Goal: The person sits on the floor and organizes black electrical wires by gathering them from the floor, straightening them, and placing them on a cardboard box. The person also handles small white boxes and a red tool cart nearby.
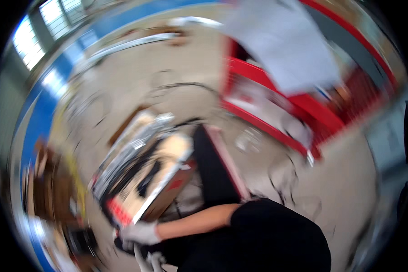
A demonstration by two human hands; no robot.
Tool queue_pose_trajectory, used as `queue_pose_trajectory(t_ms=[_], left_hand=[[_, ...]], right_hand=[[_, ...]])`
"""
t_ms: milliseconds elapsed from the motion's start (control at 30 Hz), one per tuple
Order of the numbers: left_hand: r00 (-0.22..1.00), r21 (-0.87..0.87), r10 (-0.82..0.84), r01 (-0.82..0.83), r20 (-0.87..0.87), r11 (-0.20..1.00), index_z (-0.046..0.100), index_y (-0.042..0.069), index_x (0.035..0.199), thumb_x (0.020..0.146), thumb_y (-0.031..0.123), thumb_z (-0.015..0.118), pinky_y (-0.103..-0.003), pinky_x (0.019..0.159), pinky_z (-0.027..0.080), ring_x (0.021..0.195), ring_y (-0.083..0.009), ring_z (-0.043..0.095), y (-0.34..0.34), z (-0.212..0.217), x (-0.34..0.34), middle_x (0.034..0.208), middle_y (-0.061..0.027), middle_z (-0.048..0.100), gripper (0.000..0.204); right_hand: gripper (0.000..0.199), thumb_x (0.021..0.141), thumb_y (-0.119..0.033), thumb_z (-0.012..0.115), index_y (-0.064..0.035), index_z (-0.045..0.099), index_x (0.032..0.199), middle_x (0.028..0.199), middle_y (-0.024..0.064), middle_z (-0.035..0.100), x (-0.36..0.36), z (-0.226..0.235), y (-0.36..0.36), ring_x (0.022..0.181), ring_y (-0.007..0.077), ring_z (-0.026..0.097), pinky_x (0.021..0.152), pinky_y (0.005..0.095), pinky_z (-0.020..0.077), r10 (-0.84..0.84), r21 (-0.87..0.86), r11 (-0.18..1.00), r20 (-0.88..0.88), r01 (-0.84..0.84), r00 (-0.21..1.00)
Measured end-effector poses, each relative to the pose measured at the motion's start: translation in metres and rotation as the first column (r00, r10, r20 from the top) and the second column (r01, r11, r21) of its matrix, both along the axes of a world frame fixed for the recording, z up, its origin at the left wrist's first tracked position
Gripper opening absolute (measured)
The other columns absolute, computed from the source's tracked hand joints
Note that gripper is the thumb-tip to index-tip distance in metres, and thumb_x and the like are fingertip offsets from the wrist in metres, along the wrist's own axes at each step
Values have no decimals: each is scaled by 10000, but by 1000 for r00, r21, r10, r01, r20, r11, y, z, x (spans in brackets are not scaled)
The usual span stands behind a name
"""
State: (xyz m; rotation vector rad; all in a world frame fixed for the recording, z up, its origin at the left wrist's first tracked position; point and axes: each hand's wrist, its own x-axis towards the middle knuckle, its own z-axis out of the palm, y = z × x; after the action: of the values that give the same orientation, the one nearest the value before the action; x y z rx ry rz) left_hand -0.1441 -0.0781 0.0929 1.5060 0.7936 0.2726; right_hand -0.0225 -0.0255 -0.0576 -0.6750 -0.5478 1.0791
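The whole picture is smeared by motion. A bare forearm in a black sleeve reaches leftward from the lower middle and ends in my white-gloved right hand (140, 233). It rests against the lower corner of a tilted silver and cream metal box (143, 167) with black cables and a red part inside. The blur hides whether the fingers grip that corner. Just below, at the bottom edge, a bit of white glove shows, seemingly my left hand (150, 262); its fingers cannot be made out. A black panel with a red edge (215, 172) stands right of the box.
A red metal cart (303, 104) with shelves stands at the upper right, with a pale sheet (285, 41) above it. Brown and yellow objects (61, 181) lie at the left. Beige floor with dark cables (186, 86) stretches behind the box. Windows are at the far upper left.
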Motion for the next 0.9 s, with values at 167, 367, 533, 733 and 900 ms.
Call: queue_pose_trajectory(t_ms=[167, 367, 533, 733, 900], left_hand=[[991, -257, 85, -58, 99, 965, 591, 63, 1005, 981, 366, 545, -292, 591, 460, 809, -154, 571, 66, -59, -18, 982, -55, 591, 307], [952, -209, -289, 263, -104, 942, 592, 46, 1044, 981, 325, 539, -299, 644, 466, 842, -165, 584, 15, -80, 82, 1003, -68, 606, 291], [852, -209, -455, 410, -259, 887, 592, 32, 1077, 980, 291, 534, -306, 688, 470, 870, -175, 595, -30, -101, 98, 1021, -79, 620, 283], [859, -150, -354, 321, -371, 935, 593, 15, 1117, 979, 251, 528, -313, 741, 475, 903, -186, 608, -11, -101, 45, 1042, -92, 636, 281], [835, 6, -340, 380, -432, 925, 594, 1, 1150, 978, 217, 523, -319, 785, 480, 931, -195, 619, 78, -112, 26, 1060, -103, 649, 285]], right_hand=[[223, 981, -240, 487, -61, 613, 937, 772, 39, 631, 29, 16, 30, 705, 154, 601, 681, 315, 502, 40, -1, 999, -280, -42, 959], [242, 993, -261, 468, -70, 601, 927, 750, 43, 615, 107, 14, 30, 675, 171, 594, 646, 321, 496, -54, 106, 985, -546, 133, 836], [258, 1002, -278, 453, -77, 591, 919, 731, 45, 602, 117, 18, 55, 650, 185, 588, 617, 326, 491, 44, 170, 979, -709, 110, 704], [279, 1014, -299, 434, -85, 579, 909, 708, 49, 586, 55, 4, 123, 620, 203, 581, 582, 332, 486, 378, 373, 924, -862, -83, 337], [479, 984, -361, 423, -26, 680, 757, 667, 160, 674, 152, 13, 77, 488, 250, 596, 469, 405, 461, -311, -92, 946, -533, 312, 787]])
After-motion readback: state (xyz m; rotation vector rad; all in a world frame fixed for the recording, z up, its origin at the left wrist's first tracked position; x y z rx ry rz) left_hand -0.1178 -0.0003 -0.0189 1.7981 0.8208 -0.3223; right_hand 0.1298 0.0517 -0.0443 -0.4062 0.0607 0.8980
